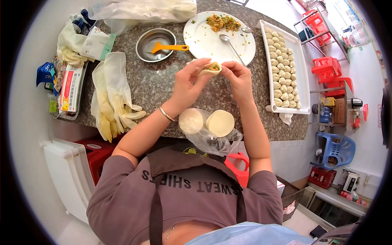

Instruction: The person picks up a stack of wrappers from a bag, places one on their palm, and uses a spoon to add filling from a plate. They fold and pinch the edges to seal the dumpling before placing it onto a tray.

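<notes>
Above the counter, a round dumpling wrapper with filling [214, 67] is folded partly up, its filling showing at the top. My left hand [190, 81] cups it from the left between thumb and fingers. At its right edge, my right hand [237, 77] pinches the dough with thumb and forefinger. Just beyond both hands lies a white plate [200, 47] with chopped filling [222, 23] and a metal spoon [231, 45]. Nearer my body, two stacks of round wrappers [221, 123] rest on a clear plastic bag [210, 143].
A white tray [289, 109] of pleated dumplings [282, 67] stands on the right of the stone counter [159, 94]. A metal bowl [143, 52] with an orange spatula [169, 47] sits behind my left hand. Pale gloves [114, 90] and boxes lie at the left.
</notes>
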A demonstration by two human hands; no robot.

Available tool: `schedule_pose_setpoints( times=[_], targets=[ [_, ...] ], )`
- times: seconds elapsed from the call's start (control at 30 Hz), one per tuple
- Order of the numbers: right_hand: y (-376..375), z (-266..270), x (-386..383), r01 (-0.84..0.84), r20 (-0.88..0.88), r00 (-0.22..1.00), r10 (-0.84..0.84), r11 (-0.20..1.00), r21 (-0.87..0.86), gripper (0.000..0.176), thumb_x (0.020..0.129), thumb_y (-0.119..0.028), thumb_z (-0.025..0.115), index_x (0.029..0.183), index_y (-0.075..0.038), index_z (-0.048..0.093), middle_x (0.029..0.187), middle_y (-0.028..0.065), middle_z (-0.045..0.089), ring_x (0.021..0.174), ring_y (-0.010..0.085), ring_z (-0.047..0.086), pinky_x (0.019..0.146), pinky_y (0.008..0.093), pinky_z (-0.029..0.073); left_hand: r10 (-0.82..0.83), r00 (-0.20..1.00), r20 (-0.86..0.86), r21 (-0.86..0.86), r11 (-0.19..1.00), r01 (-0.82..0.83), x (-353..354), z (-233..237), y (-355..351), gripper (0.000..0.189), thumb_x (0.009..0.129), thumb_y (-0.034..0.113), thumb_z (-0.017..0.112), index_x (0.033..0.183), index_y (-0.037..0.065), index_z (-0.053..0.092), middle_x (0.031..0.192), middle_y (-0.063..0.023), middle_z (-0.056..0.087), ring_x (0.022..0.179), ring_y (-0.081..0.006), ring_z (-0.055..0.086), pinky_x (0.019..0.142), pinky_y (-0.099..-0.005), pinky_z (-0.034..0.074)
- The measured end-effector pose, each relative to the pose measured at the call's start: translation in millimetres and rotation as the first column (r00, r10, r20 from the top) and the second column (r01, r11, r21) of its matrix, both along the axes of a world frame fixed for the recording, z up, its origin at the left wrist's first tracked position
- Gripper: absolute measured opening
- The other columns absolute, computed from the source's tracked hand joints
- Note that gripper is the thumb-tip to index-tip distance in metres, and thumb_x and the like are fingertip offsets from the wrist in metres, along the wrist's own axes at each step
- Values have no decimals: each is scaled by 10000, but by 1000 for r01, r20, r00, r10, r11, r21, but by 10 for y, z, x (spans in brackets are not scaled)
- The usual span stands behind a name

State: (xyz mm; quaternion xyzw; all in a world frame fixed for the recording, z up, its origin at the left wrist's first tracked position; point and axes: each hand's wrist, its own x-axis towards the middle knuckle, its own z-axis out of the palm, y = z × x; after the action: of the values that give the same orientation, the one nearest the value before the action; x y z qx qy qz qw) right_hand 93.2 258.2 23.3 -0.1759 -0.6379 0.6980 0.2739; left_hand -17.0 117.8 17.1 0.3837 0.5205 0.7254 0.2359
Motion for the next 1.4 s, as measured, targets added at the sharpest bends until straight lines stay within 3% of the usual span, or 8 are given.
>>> schedule_pose_setpoints(
  times=[0.07, 0.13, 0.23, 0.57, 0.73, 0.87, 1.13, 1.4],
  targets=[
    [-21, -4, -9, 17, -37, 999, -17, 1000, 14, 136, 882, -83, 676, 973, 16, 691, 877, 35, 694, 821, 80, 617, 747, 226, 484, 31, 1000, -3, 7, 1000, -31, 2, -1, 1, 284, 910, 88, 642, 1169, -13, 582, 1081, -117, 666, 964, -154, 659, 801, -276, 544],
    [-30, 15, -21, 81, -3, 996, -85, 943, 322, 128, 869, -77, 680, 965, 6, 698, 880, 50, 703, 830, 106, 630, 767, 251, 489, 64, 998, -6, 16, 998, -64, -16, -15, 2, 273, 907, 99, 651, 1145, -16, 581, 1051, -123, 687, 934, -154, 674, 796, -276, 547],
    [13, 26, 8, 40, 26, 998, -54, 920, 390, 132, 856, -75, 685, 965, -2, 704, 894, 67, 706, 853, 136, 642, 793, 273, 491, 81, 997, 16, -1, 997, -81, -44, -27, 10, 212, 901, 107, 666, 1056, -23, 604, 1053, -122, 692, 917, -131, 672, 787, -270, 548],
    [17, 42, 35, 43, 22, 998, -56, 914, 404, 114, 862, -85, 680, 932, 4, 694, 852, 50, 693, 803, 111, 624, 756, 255, 484, 18, 999, 28, 21, 1000, -19, -55, -93, 31, 126, 891, 23, 650, 1014, -7, 647, 1138, -118, 653, 952, -117, 635, 814, -246, 539],
    [118, 27, 83, -53, 184, 983, 16, 978, 199, 118, 858, -96, 683, 920, 5, 687, 842, 34, 676, 795, 101, 609, 732, 251, 473, -22, 1000, -16, 55, 998, 23, -63, -98, 29, 155, 876, -35, 641, 1030, -15, 645, 1175, -128, 606, 1036, -156, 610, 871, -270, 536],
    [83, 60, 69, -61, 94, 995, 44, 981, 184, 114, 855, -93, 685, 914, 5, 687, 851, 36, 679, 804, 100, 608, 730, 255, 472, -79, 996, -47, 83, 993, 83, -83, -127, 25, 164, 866, -42, 650, 1028, -15, 643, 1156, -119, 606, 1044, -157, 609, 859, -265, 540],
    [4, 127, 46, 30, 20, 999, -50, 819, 573, 115, 836, -62, 682, 924, 11, 670, 852, 83, 671, 794, 156, 623, 738, 272, 479, 8, 995, 98, 13, 1000, -9, -85, -90, 18, 114, 855, 18, 693, 955, 7, 640, 1152, -113, 643, 901, -124, 659, 787, -244, 545],
    [114, 104, 86, -62, 114, 993, 19, 922, 382, 92, 829, -51, 683, 900, 3, 665, 839, 77, 658, 779, 155, 612, 738, 279, 477, -117, 993, 29, 92, 989, 114, -96, -94, 21, 130, 849, -31, 677, 979, -26, 669, 1149, -130, 638, 998, -162, 635, 847, -277, 554]
  ],
)
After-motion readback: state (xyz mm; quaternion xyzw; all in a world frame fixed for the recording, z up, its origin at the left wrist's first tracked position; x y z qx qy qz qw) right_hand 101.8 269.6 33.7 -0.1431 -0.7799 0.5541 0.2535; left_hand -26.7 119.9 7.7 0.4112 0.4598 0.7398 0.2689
